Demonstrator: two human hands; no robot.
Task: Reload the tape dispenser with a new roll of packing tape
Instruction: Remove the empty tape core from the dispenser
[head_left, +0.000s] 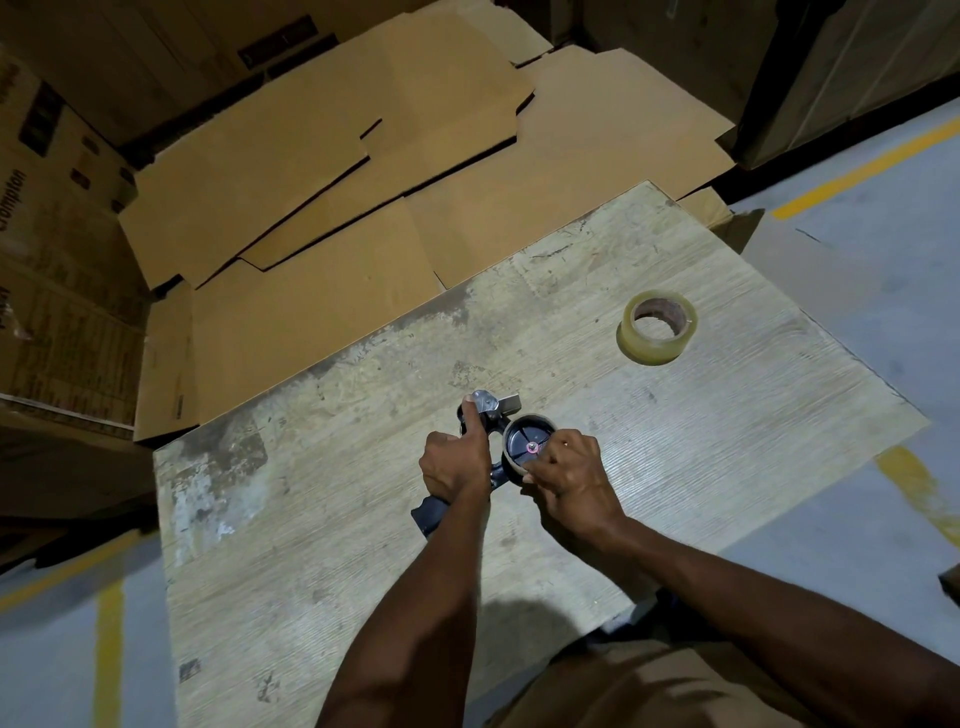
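Observation:
A black tape dispenser (493, 415) lies on the worn wooden table (363, 519). My left hand (454, 462) grips its frame above the handle, thumb stretched up toward the metal cutter end. My right hand (569, 473) is closed around the dispenser's round hub, where a thin brown cardboard core (511, 457) rings the black wheel. A full roll of clear packing tape (657, 327) lies flat on the table at the far right, well apart from both hands.
Flattened cardboard sheets (363, 171) are stacked beyond the table's far edge. Printed cartons (47, 291) stand at the left. Grey floor with yellow lines (857, 171) surrounds the table.

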